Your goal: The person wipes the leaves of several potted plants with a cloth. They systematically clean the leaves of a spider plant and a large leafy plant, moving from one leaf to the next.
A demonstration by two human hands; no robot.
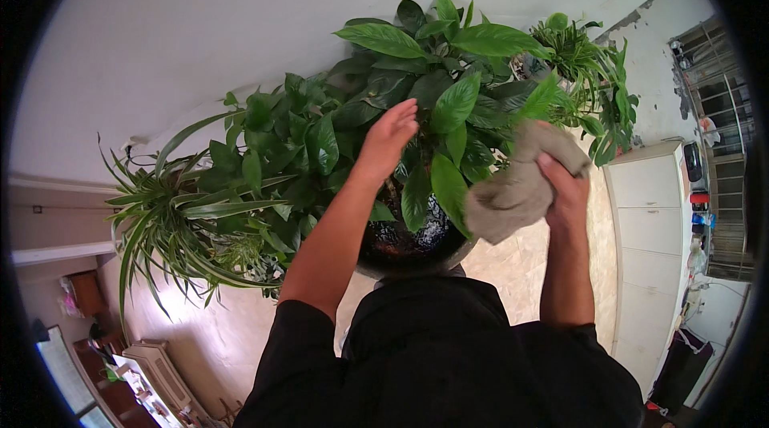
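A broad-leafed green potted plant (455, 104) fills the middle, its stems rising from a dark, shiny round pot (424, 248) right in front of me. Bunched in my right hand (567, 192) is a grey-brown cloth (513, 200), closed between thumb and fingers. The cloth hangs at the right side of the foliage and overlaps some leaves. My left hand (391, 140) reaches among the leaves left of the stems, its fingers stretched upward, with nothing visible in them. Whether its fingertips touch a leaf I cannot tell.
At the left grows a spider plant (164, 216) with long arching leaves. Another potted plant (573, 60) stands behind on the right. A white wall (216, 36) runs along the back. White cabinets (650, 244) line the right side under a barred window (721, 132).
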